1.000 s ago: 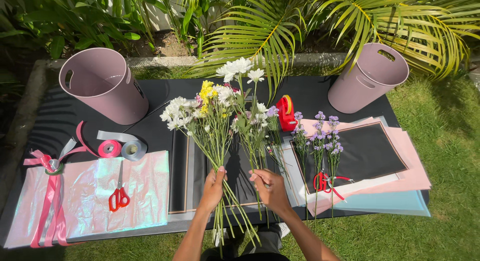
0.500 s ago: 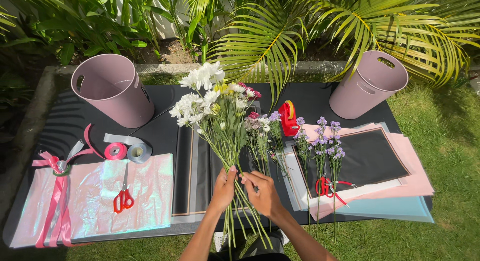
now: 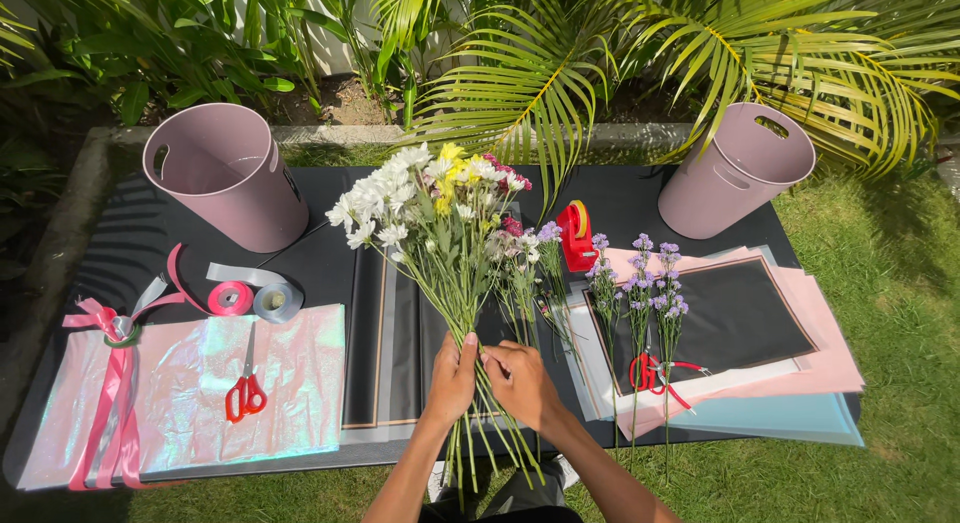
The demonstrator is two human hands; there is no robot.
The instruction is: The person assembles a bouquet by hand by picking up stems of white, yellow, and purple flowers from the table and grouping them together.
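My left hand [image 3: 452, 376] grips the green stems of a bunch of flowers [image 3: 430, 198] with white, yellow and pink blooms, held upright over the black table [image 3: 330, 273]. My right hand [image 3: 520, 381] closes on the same stems just to the right, touching the left hand. The stem ends hang below the table's front edge. More small pink and purple flowers [image 3: 525, 253] lie on the table just behind my right hand.
Two pink buckets [image 3: 228, 175] [image 3: 735, 171] stand at the back corners. Red scissors [image 3: 245, 391] lie on iridescent wrap [image 3: 190, 393] by ribbon rolls [image 3: 255, 300]. Purple flowers [image 3: 640, 273], red snips [image 3: 655, 371], paper sheets [image 3: 800, 373] and a red tape dispenser [image 3: 576, 235] sit right.
Both hands have brought the two bunches together into one and drawn closer to each other. The flower heads have shifted slightly left and tighter.
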